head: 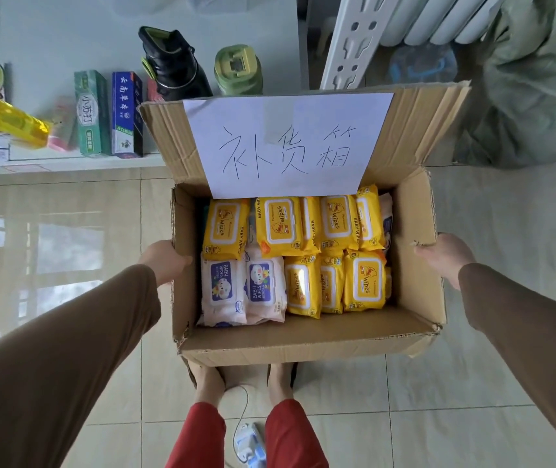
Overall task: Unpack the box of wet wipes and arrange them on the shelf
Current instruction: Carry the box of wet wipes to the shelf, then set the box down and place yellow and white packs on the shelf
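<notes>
Box: an open cardboard box point(303, 339) is held above the tiled floor point(472, 383), in front of the person's legs
Far flap: it stands upright and carries a white paper sheet point(286, 143) with handwritten characters
Wet wipes: the packs fill the box in two rows; yellow packs point(364, 282) take the far row and the right part of the near row, two white packs point(224, 292) with blue labels stand at the near left
Left hand point(165, 261): it presses against the left outer wall of the box with the thumb at the rim; the fingers are hidden behind the wall, so I cannot tell how far they curl
Right hand point(445, 255): it lies on the right outer wall in the same way, thumb near the rim, fingers hidden
Sleeves: both arms wear brown sleeves point(67, 349)
Shelf: a white shelf point(67, 163) is at the far left, behind the box; it holds a green carton point(90, 113) and a blue carton point(126, 113) standing side by side, a yellow package point(6, 119), a black bottle point(175, 65) and a green bottle point(237, 70)
Floor: a small white and blue object point(249, 444) with a cord lies between the feet
</notes>
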Demonstrator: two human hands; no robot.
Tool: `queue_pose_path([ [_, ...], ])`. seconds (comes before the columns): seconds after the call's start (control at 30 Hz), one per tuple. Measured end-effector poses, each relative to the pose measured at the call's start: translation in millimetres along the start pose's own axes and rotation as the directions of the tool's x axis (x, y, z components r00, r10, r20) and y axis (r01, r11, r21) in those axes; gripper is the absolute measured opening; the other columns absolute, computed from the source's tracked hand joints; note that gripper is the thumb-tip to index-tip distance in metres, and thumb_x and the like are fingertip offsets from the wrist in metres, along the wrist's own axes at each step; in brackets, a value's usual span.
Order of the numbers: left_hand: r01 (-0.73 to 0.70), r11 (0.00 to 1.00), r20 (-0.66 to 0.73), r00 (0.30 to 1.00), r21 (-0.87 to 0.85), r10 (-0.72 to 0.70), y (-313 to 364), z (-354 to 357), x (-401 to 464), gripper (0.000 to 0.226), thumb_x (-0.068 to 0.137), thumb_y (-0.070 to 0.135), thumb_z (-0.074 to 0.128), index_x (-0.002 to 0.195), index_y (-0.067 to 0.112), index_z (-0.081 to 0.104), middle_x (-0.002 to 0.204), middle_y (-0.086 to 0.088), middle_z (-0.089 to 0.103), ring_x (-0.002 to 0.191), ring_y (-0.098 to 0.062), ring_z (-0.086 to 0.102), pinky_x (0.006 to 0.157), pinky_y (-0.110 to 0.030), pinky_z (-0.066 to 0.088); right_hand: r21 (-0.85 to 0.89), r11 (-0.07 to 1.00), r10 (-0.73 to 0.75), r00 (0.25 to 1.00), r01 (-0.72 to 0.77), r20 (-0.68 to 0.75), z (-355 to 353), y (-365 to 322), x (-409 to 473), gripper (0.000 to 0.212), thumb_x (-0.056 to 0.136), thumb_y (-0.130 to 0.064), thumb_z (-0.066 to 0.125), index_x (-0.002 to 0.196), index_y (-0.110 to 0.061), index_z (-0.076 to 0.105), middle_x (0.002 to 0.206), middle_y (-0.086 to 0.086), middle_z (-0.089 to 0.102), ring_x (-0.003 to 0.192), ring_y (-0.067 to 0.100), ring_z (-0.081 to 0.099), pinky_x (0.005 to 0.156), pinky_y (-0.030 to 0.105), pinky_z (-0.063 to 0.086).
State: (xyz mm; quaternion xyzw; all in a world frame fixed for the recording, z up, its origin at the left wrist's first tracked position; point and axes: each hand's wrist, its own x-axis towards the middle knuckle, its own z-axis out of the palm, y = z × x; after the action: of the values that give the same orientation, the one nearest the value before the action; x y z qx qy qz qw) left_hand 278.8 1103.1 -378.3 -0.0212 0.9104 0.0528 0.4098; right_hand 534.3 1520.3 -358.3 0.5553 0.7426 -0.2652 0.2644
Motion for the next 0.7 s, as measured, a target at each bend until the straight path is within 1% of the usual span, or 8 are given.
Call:
queue_pose_path([
  [0.13,-0.055,0.997,-0.067,0.996,-0.046,0.052,-6.2,4.5,-14.9,0.031,0.089,0.031,0.065,0.11,0.008,0.062,0.098,-0.011,0.068,0.087,-0.029,0.063,0.078,-0.041,0.056,0.056,0.997,-0.051,0.984,0.061,-0.173,6.2,-4.0,-9.3,0.041,0.093,-0.02,0.064,0.129,-0.003,0.053,0.13,0.021,0.06,0.117,0.04,0.056,0.093,0.045,0.048],
  [0.23,-0.148,0.977,-0.26,0.96,-0.156,0.104,-6.6,13.0,-32.6,0.048,0.088,0.025,0.066,0.129,0.012,0.046,0.118,-0.01,0.057,0.103,-0.029,0.055,0.086,-0.04,0.048,0.103,0.969,-0.16,0.89,0.224,-0.427,19.3,-22.8,-31.1,0.057,0.09,-0.01,0.063,0.142,-0.008,0.041,0.145,0.017,0.045,0.133,0.036,0.039,0.106,0.047,0.035],
  [0.3,-0.326,0.93,-0.478,0.852,-0.169,0.212,-0.5,15.0,-42.3,0.049,0.083,0.017,0.067,0.126,0.012,0.043,0.119,-0.009,0.05,0.106,-0.026,0.048,0.088,-0.034,0.039,0.084,0.917,-0.292,0.799,0.39,-0.525,32.0,-45.5,-55.7,0.053,0.091,-0.013,0.061,0.14,-0.014,0.043,0.144,0.01,0.044,0.134,0.028,0.037,0.108,0.043,0.035],
  [0.37,-0.482,0.873,-0.558,0.747,-0.08,0.361,10.7,15.0,-46.5,0.044,0.082,0.013,0.065,0.12,0.012,0.045,0.113,-0.006,0.049,0.102,-0.022,0.045,0.087,-0.03,0.035,0.126,0.834,-0.426,0.772,0.537,-0.472,53.2,-69.7,-74.3,0.044,0.094,-0.014,0.059,0.135,-0.018,0.047,0.138,0.004,0.047,0.129,0.02,0.039,0.106,0.037,0.039],
  [0.47,-0.559,0.823,-0.424,0.772,-0.1,0.473,30.9,20.7,-41.4,0.04,0.087,0.016,0.062,0.124,0.016,0.047,0.118,-0.002,0.05,0.108,-0.019,0.048,0.095,-0.037,0.045,0.234,0.781,-0.518,0.811,0.578,-0.273,92.9,-103.7,-87.1,0.04,0.096,-0.015,0.058,0.135,-0.017,0.048,0.132,0.0,0.05,0.124,0.016,0.045,0.105,0.033,0.043],
  [0.57,-0.304,0.919,-0.188,0.947,-0.25,0.262,50.3,27.4,-22.3,0.061,0.091,0.029,0.062,0.144,0.015,0.034,0.138,-0.01,0.044,0.126,-0.029,0.045,0.105,-0.042,0.041,0.308,0.834,-0.447,0.888,0.457,-0.107,124.0,-132.2,-88.1,0.049,0.096,-0.026,0.061,0.14,-0.014,0.044,0.137,0.002,0.047,0.126,0.019,0.048,0.105,0.035,0.045],
  [0.63,-0.117,0.95,-0.075,0.992,-0.291,0.099,60.5,30.0,-2.9,0.068,0.093,0.037,0.06,0.147,0.009,0.029,0.143,-0.016,0.042,0.129,-0.034,0.046,0.104,-0.042,0.041,0.305,0.875,-0.379,0.924,0.376,-0.052,139.1,-148.2,-82.0,0.058,0.094,-0.032,0.064,0.142,-0.01,0.041,0.14,0.006,0.046,0.129,0.023,0.045,0.107,0.036,0.042],
  [0.7,-0.041,0.968,-0.002,0.999,-0.246,0.042,64.6,33.8,12.1,0.066,0.094,0.045,0.058,0.142,0.007,0.033,0.14,-0.017,0.047,0.125,-0.036,0.051,0.101,-0.044,0.045,0.226,0.912,-0.34,0.939,0.342,-0.049,148.1,-161.9,-76.9,0.065,0.091,-0.041,0.065,0.141,-0.006,0.04,0.139,0.01,0.047,0.129,0.026,0.045,0.107,0.036,0.041],
])
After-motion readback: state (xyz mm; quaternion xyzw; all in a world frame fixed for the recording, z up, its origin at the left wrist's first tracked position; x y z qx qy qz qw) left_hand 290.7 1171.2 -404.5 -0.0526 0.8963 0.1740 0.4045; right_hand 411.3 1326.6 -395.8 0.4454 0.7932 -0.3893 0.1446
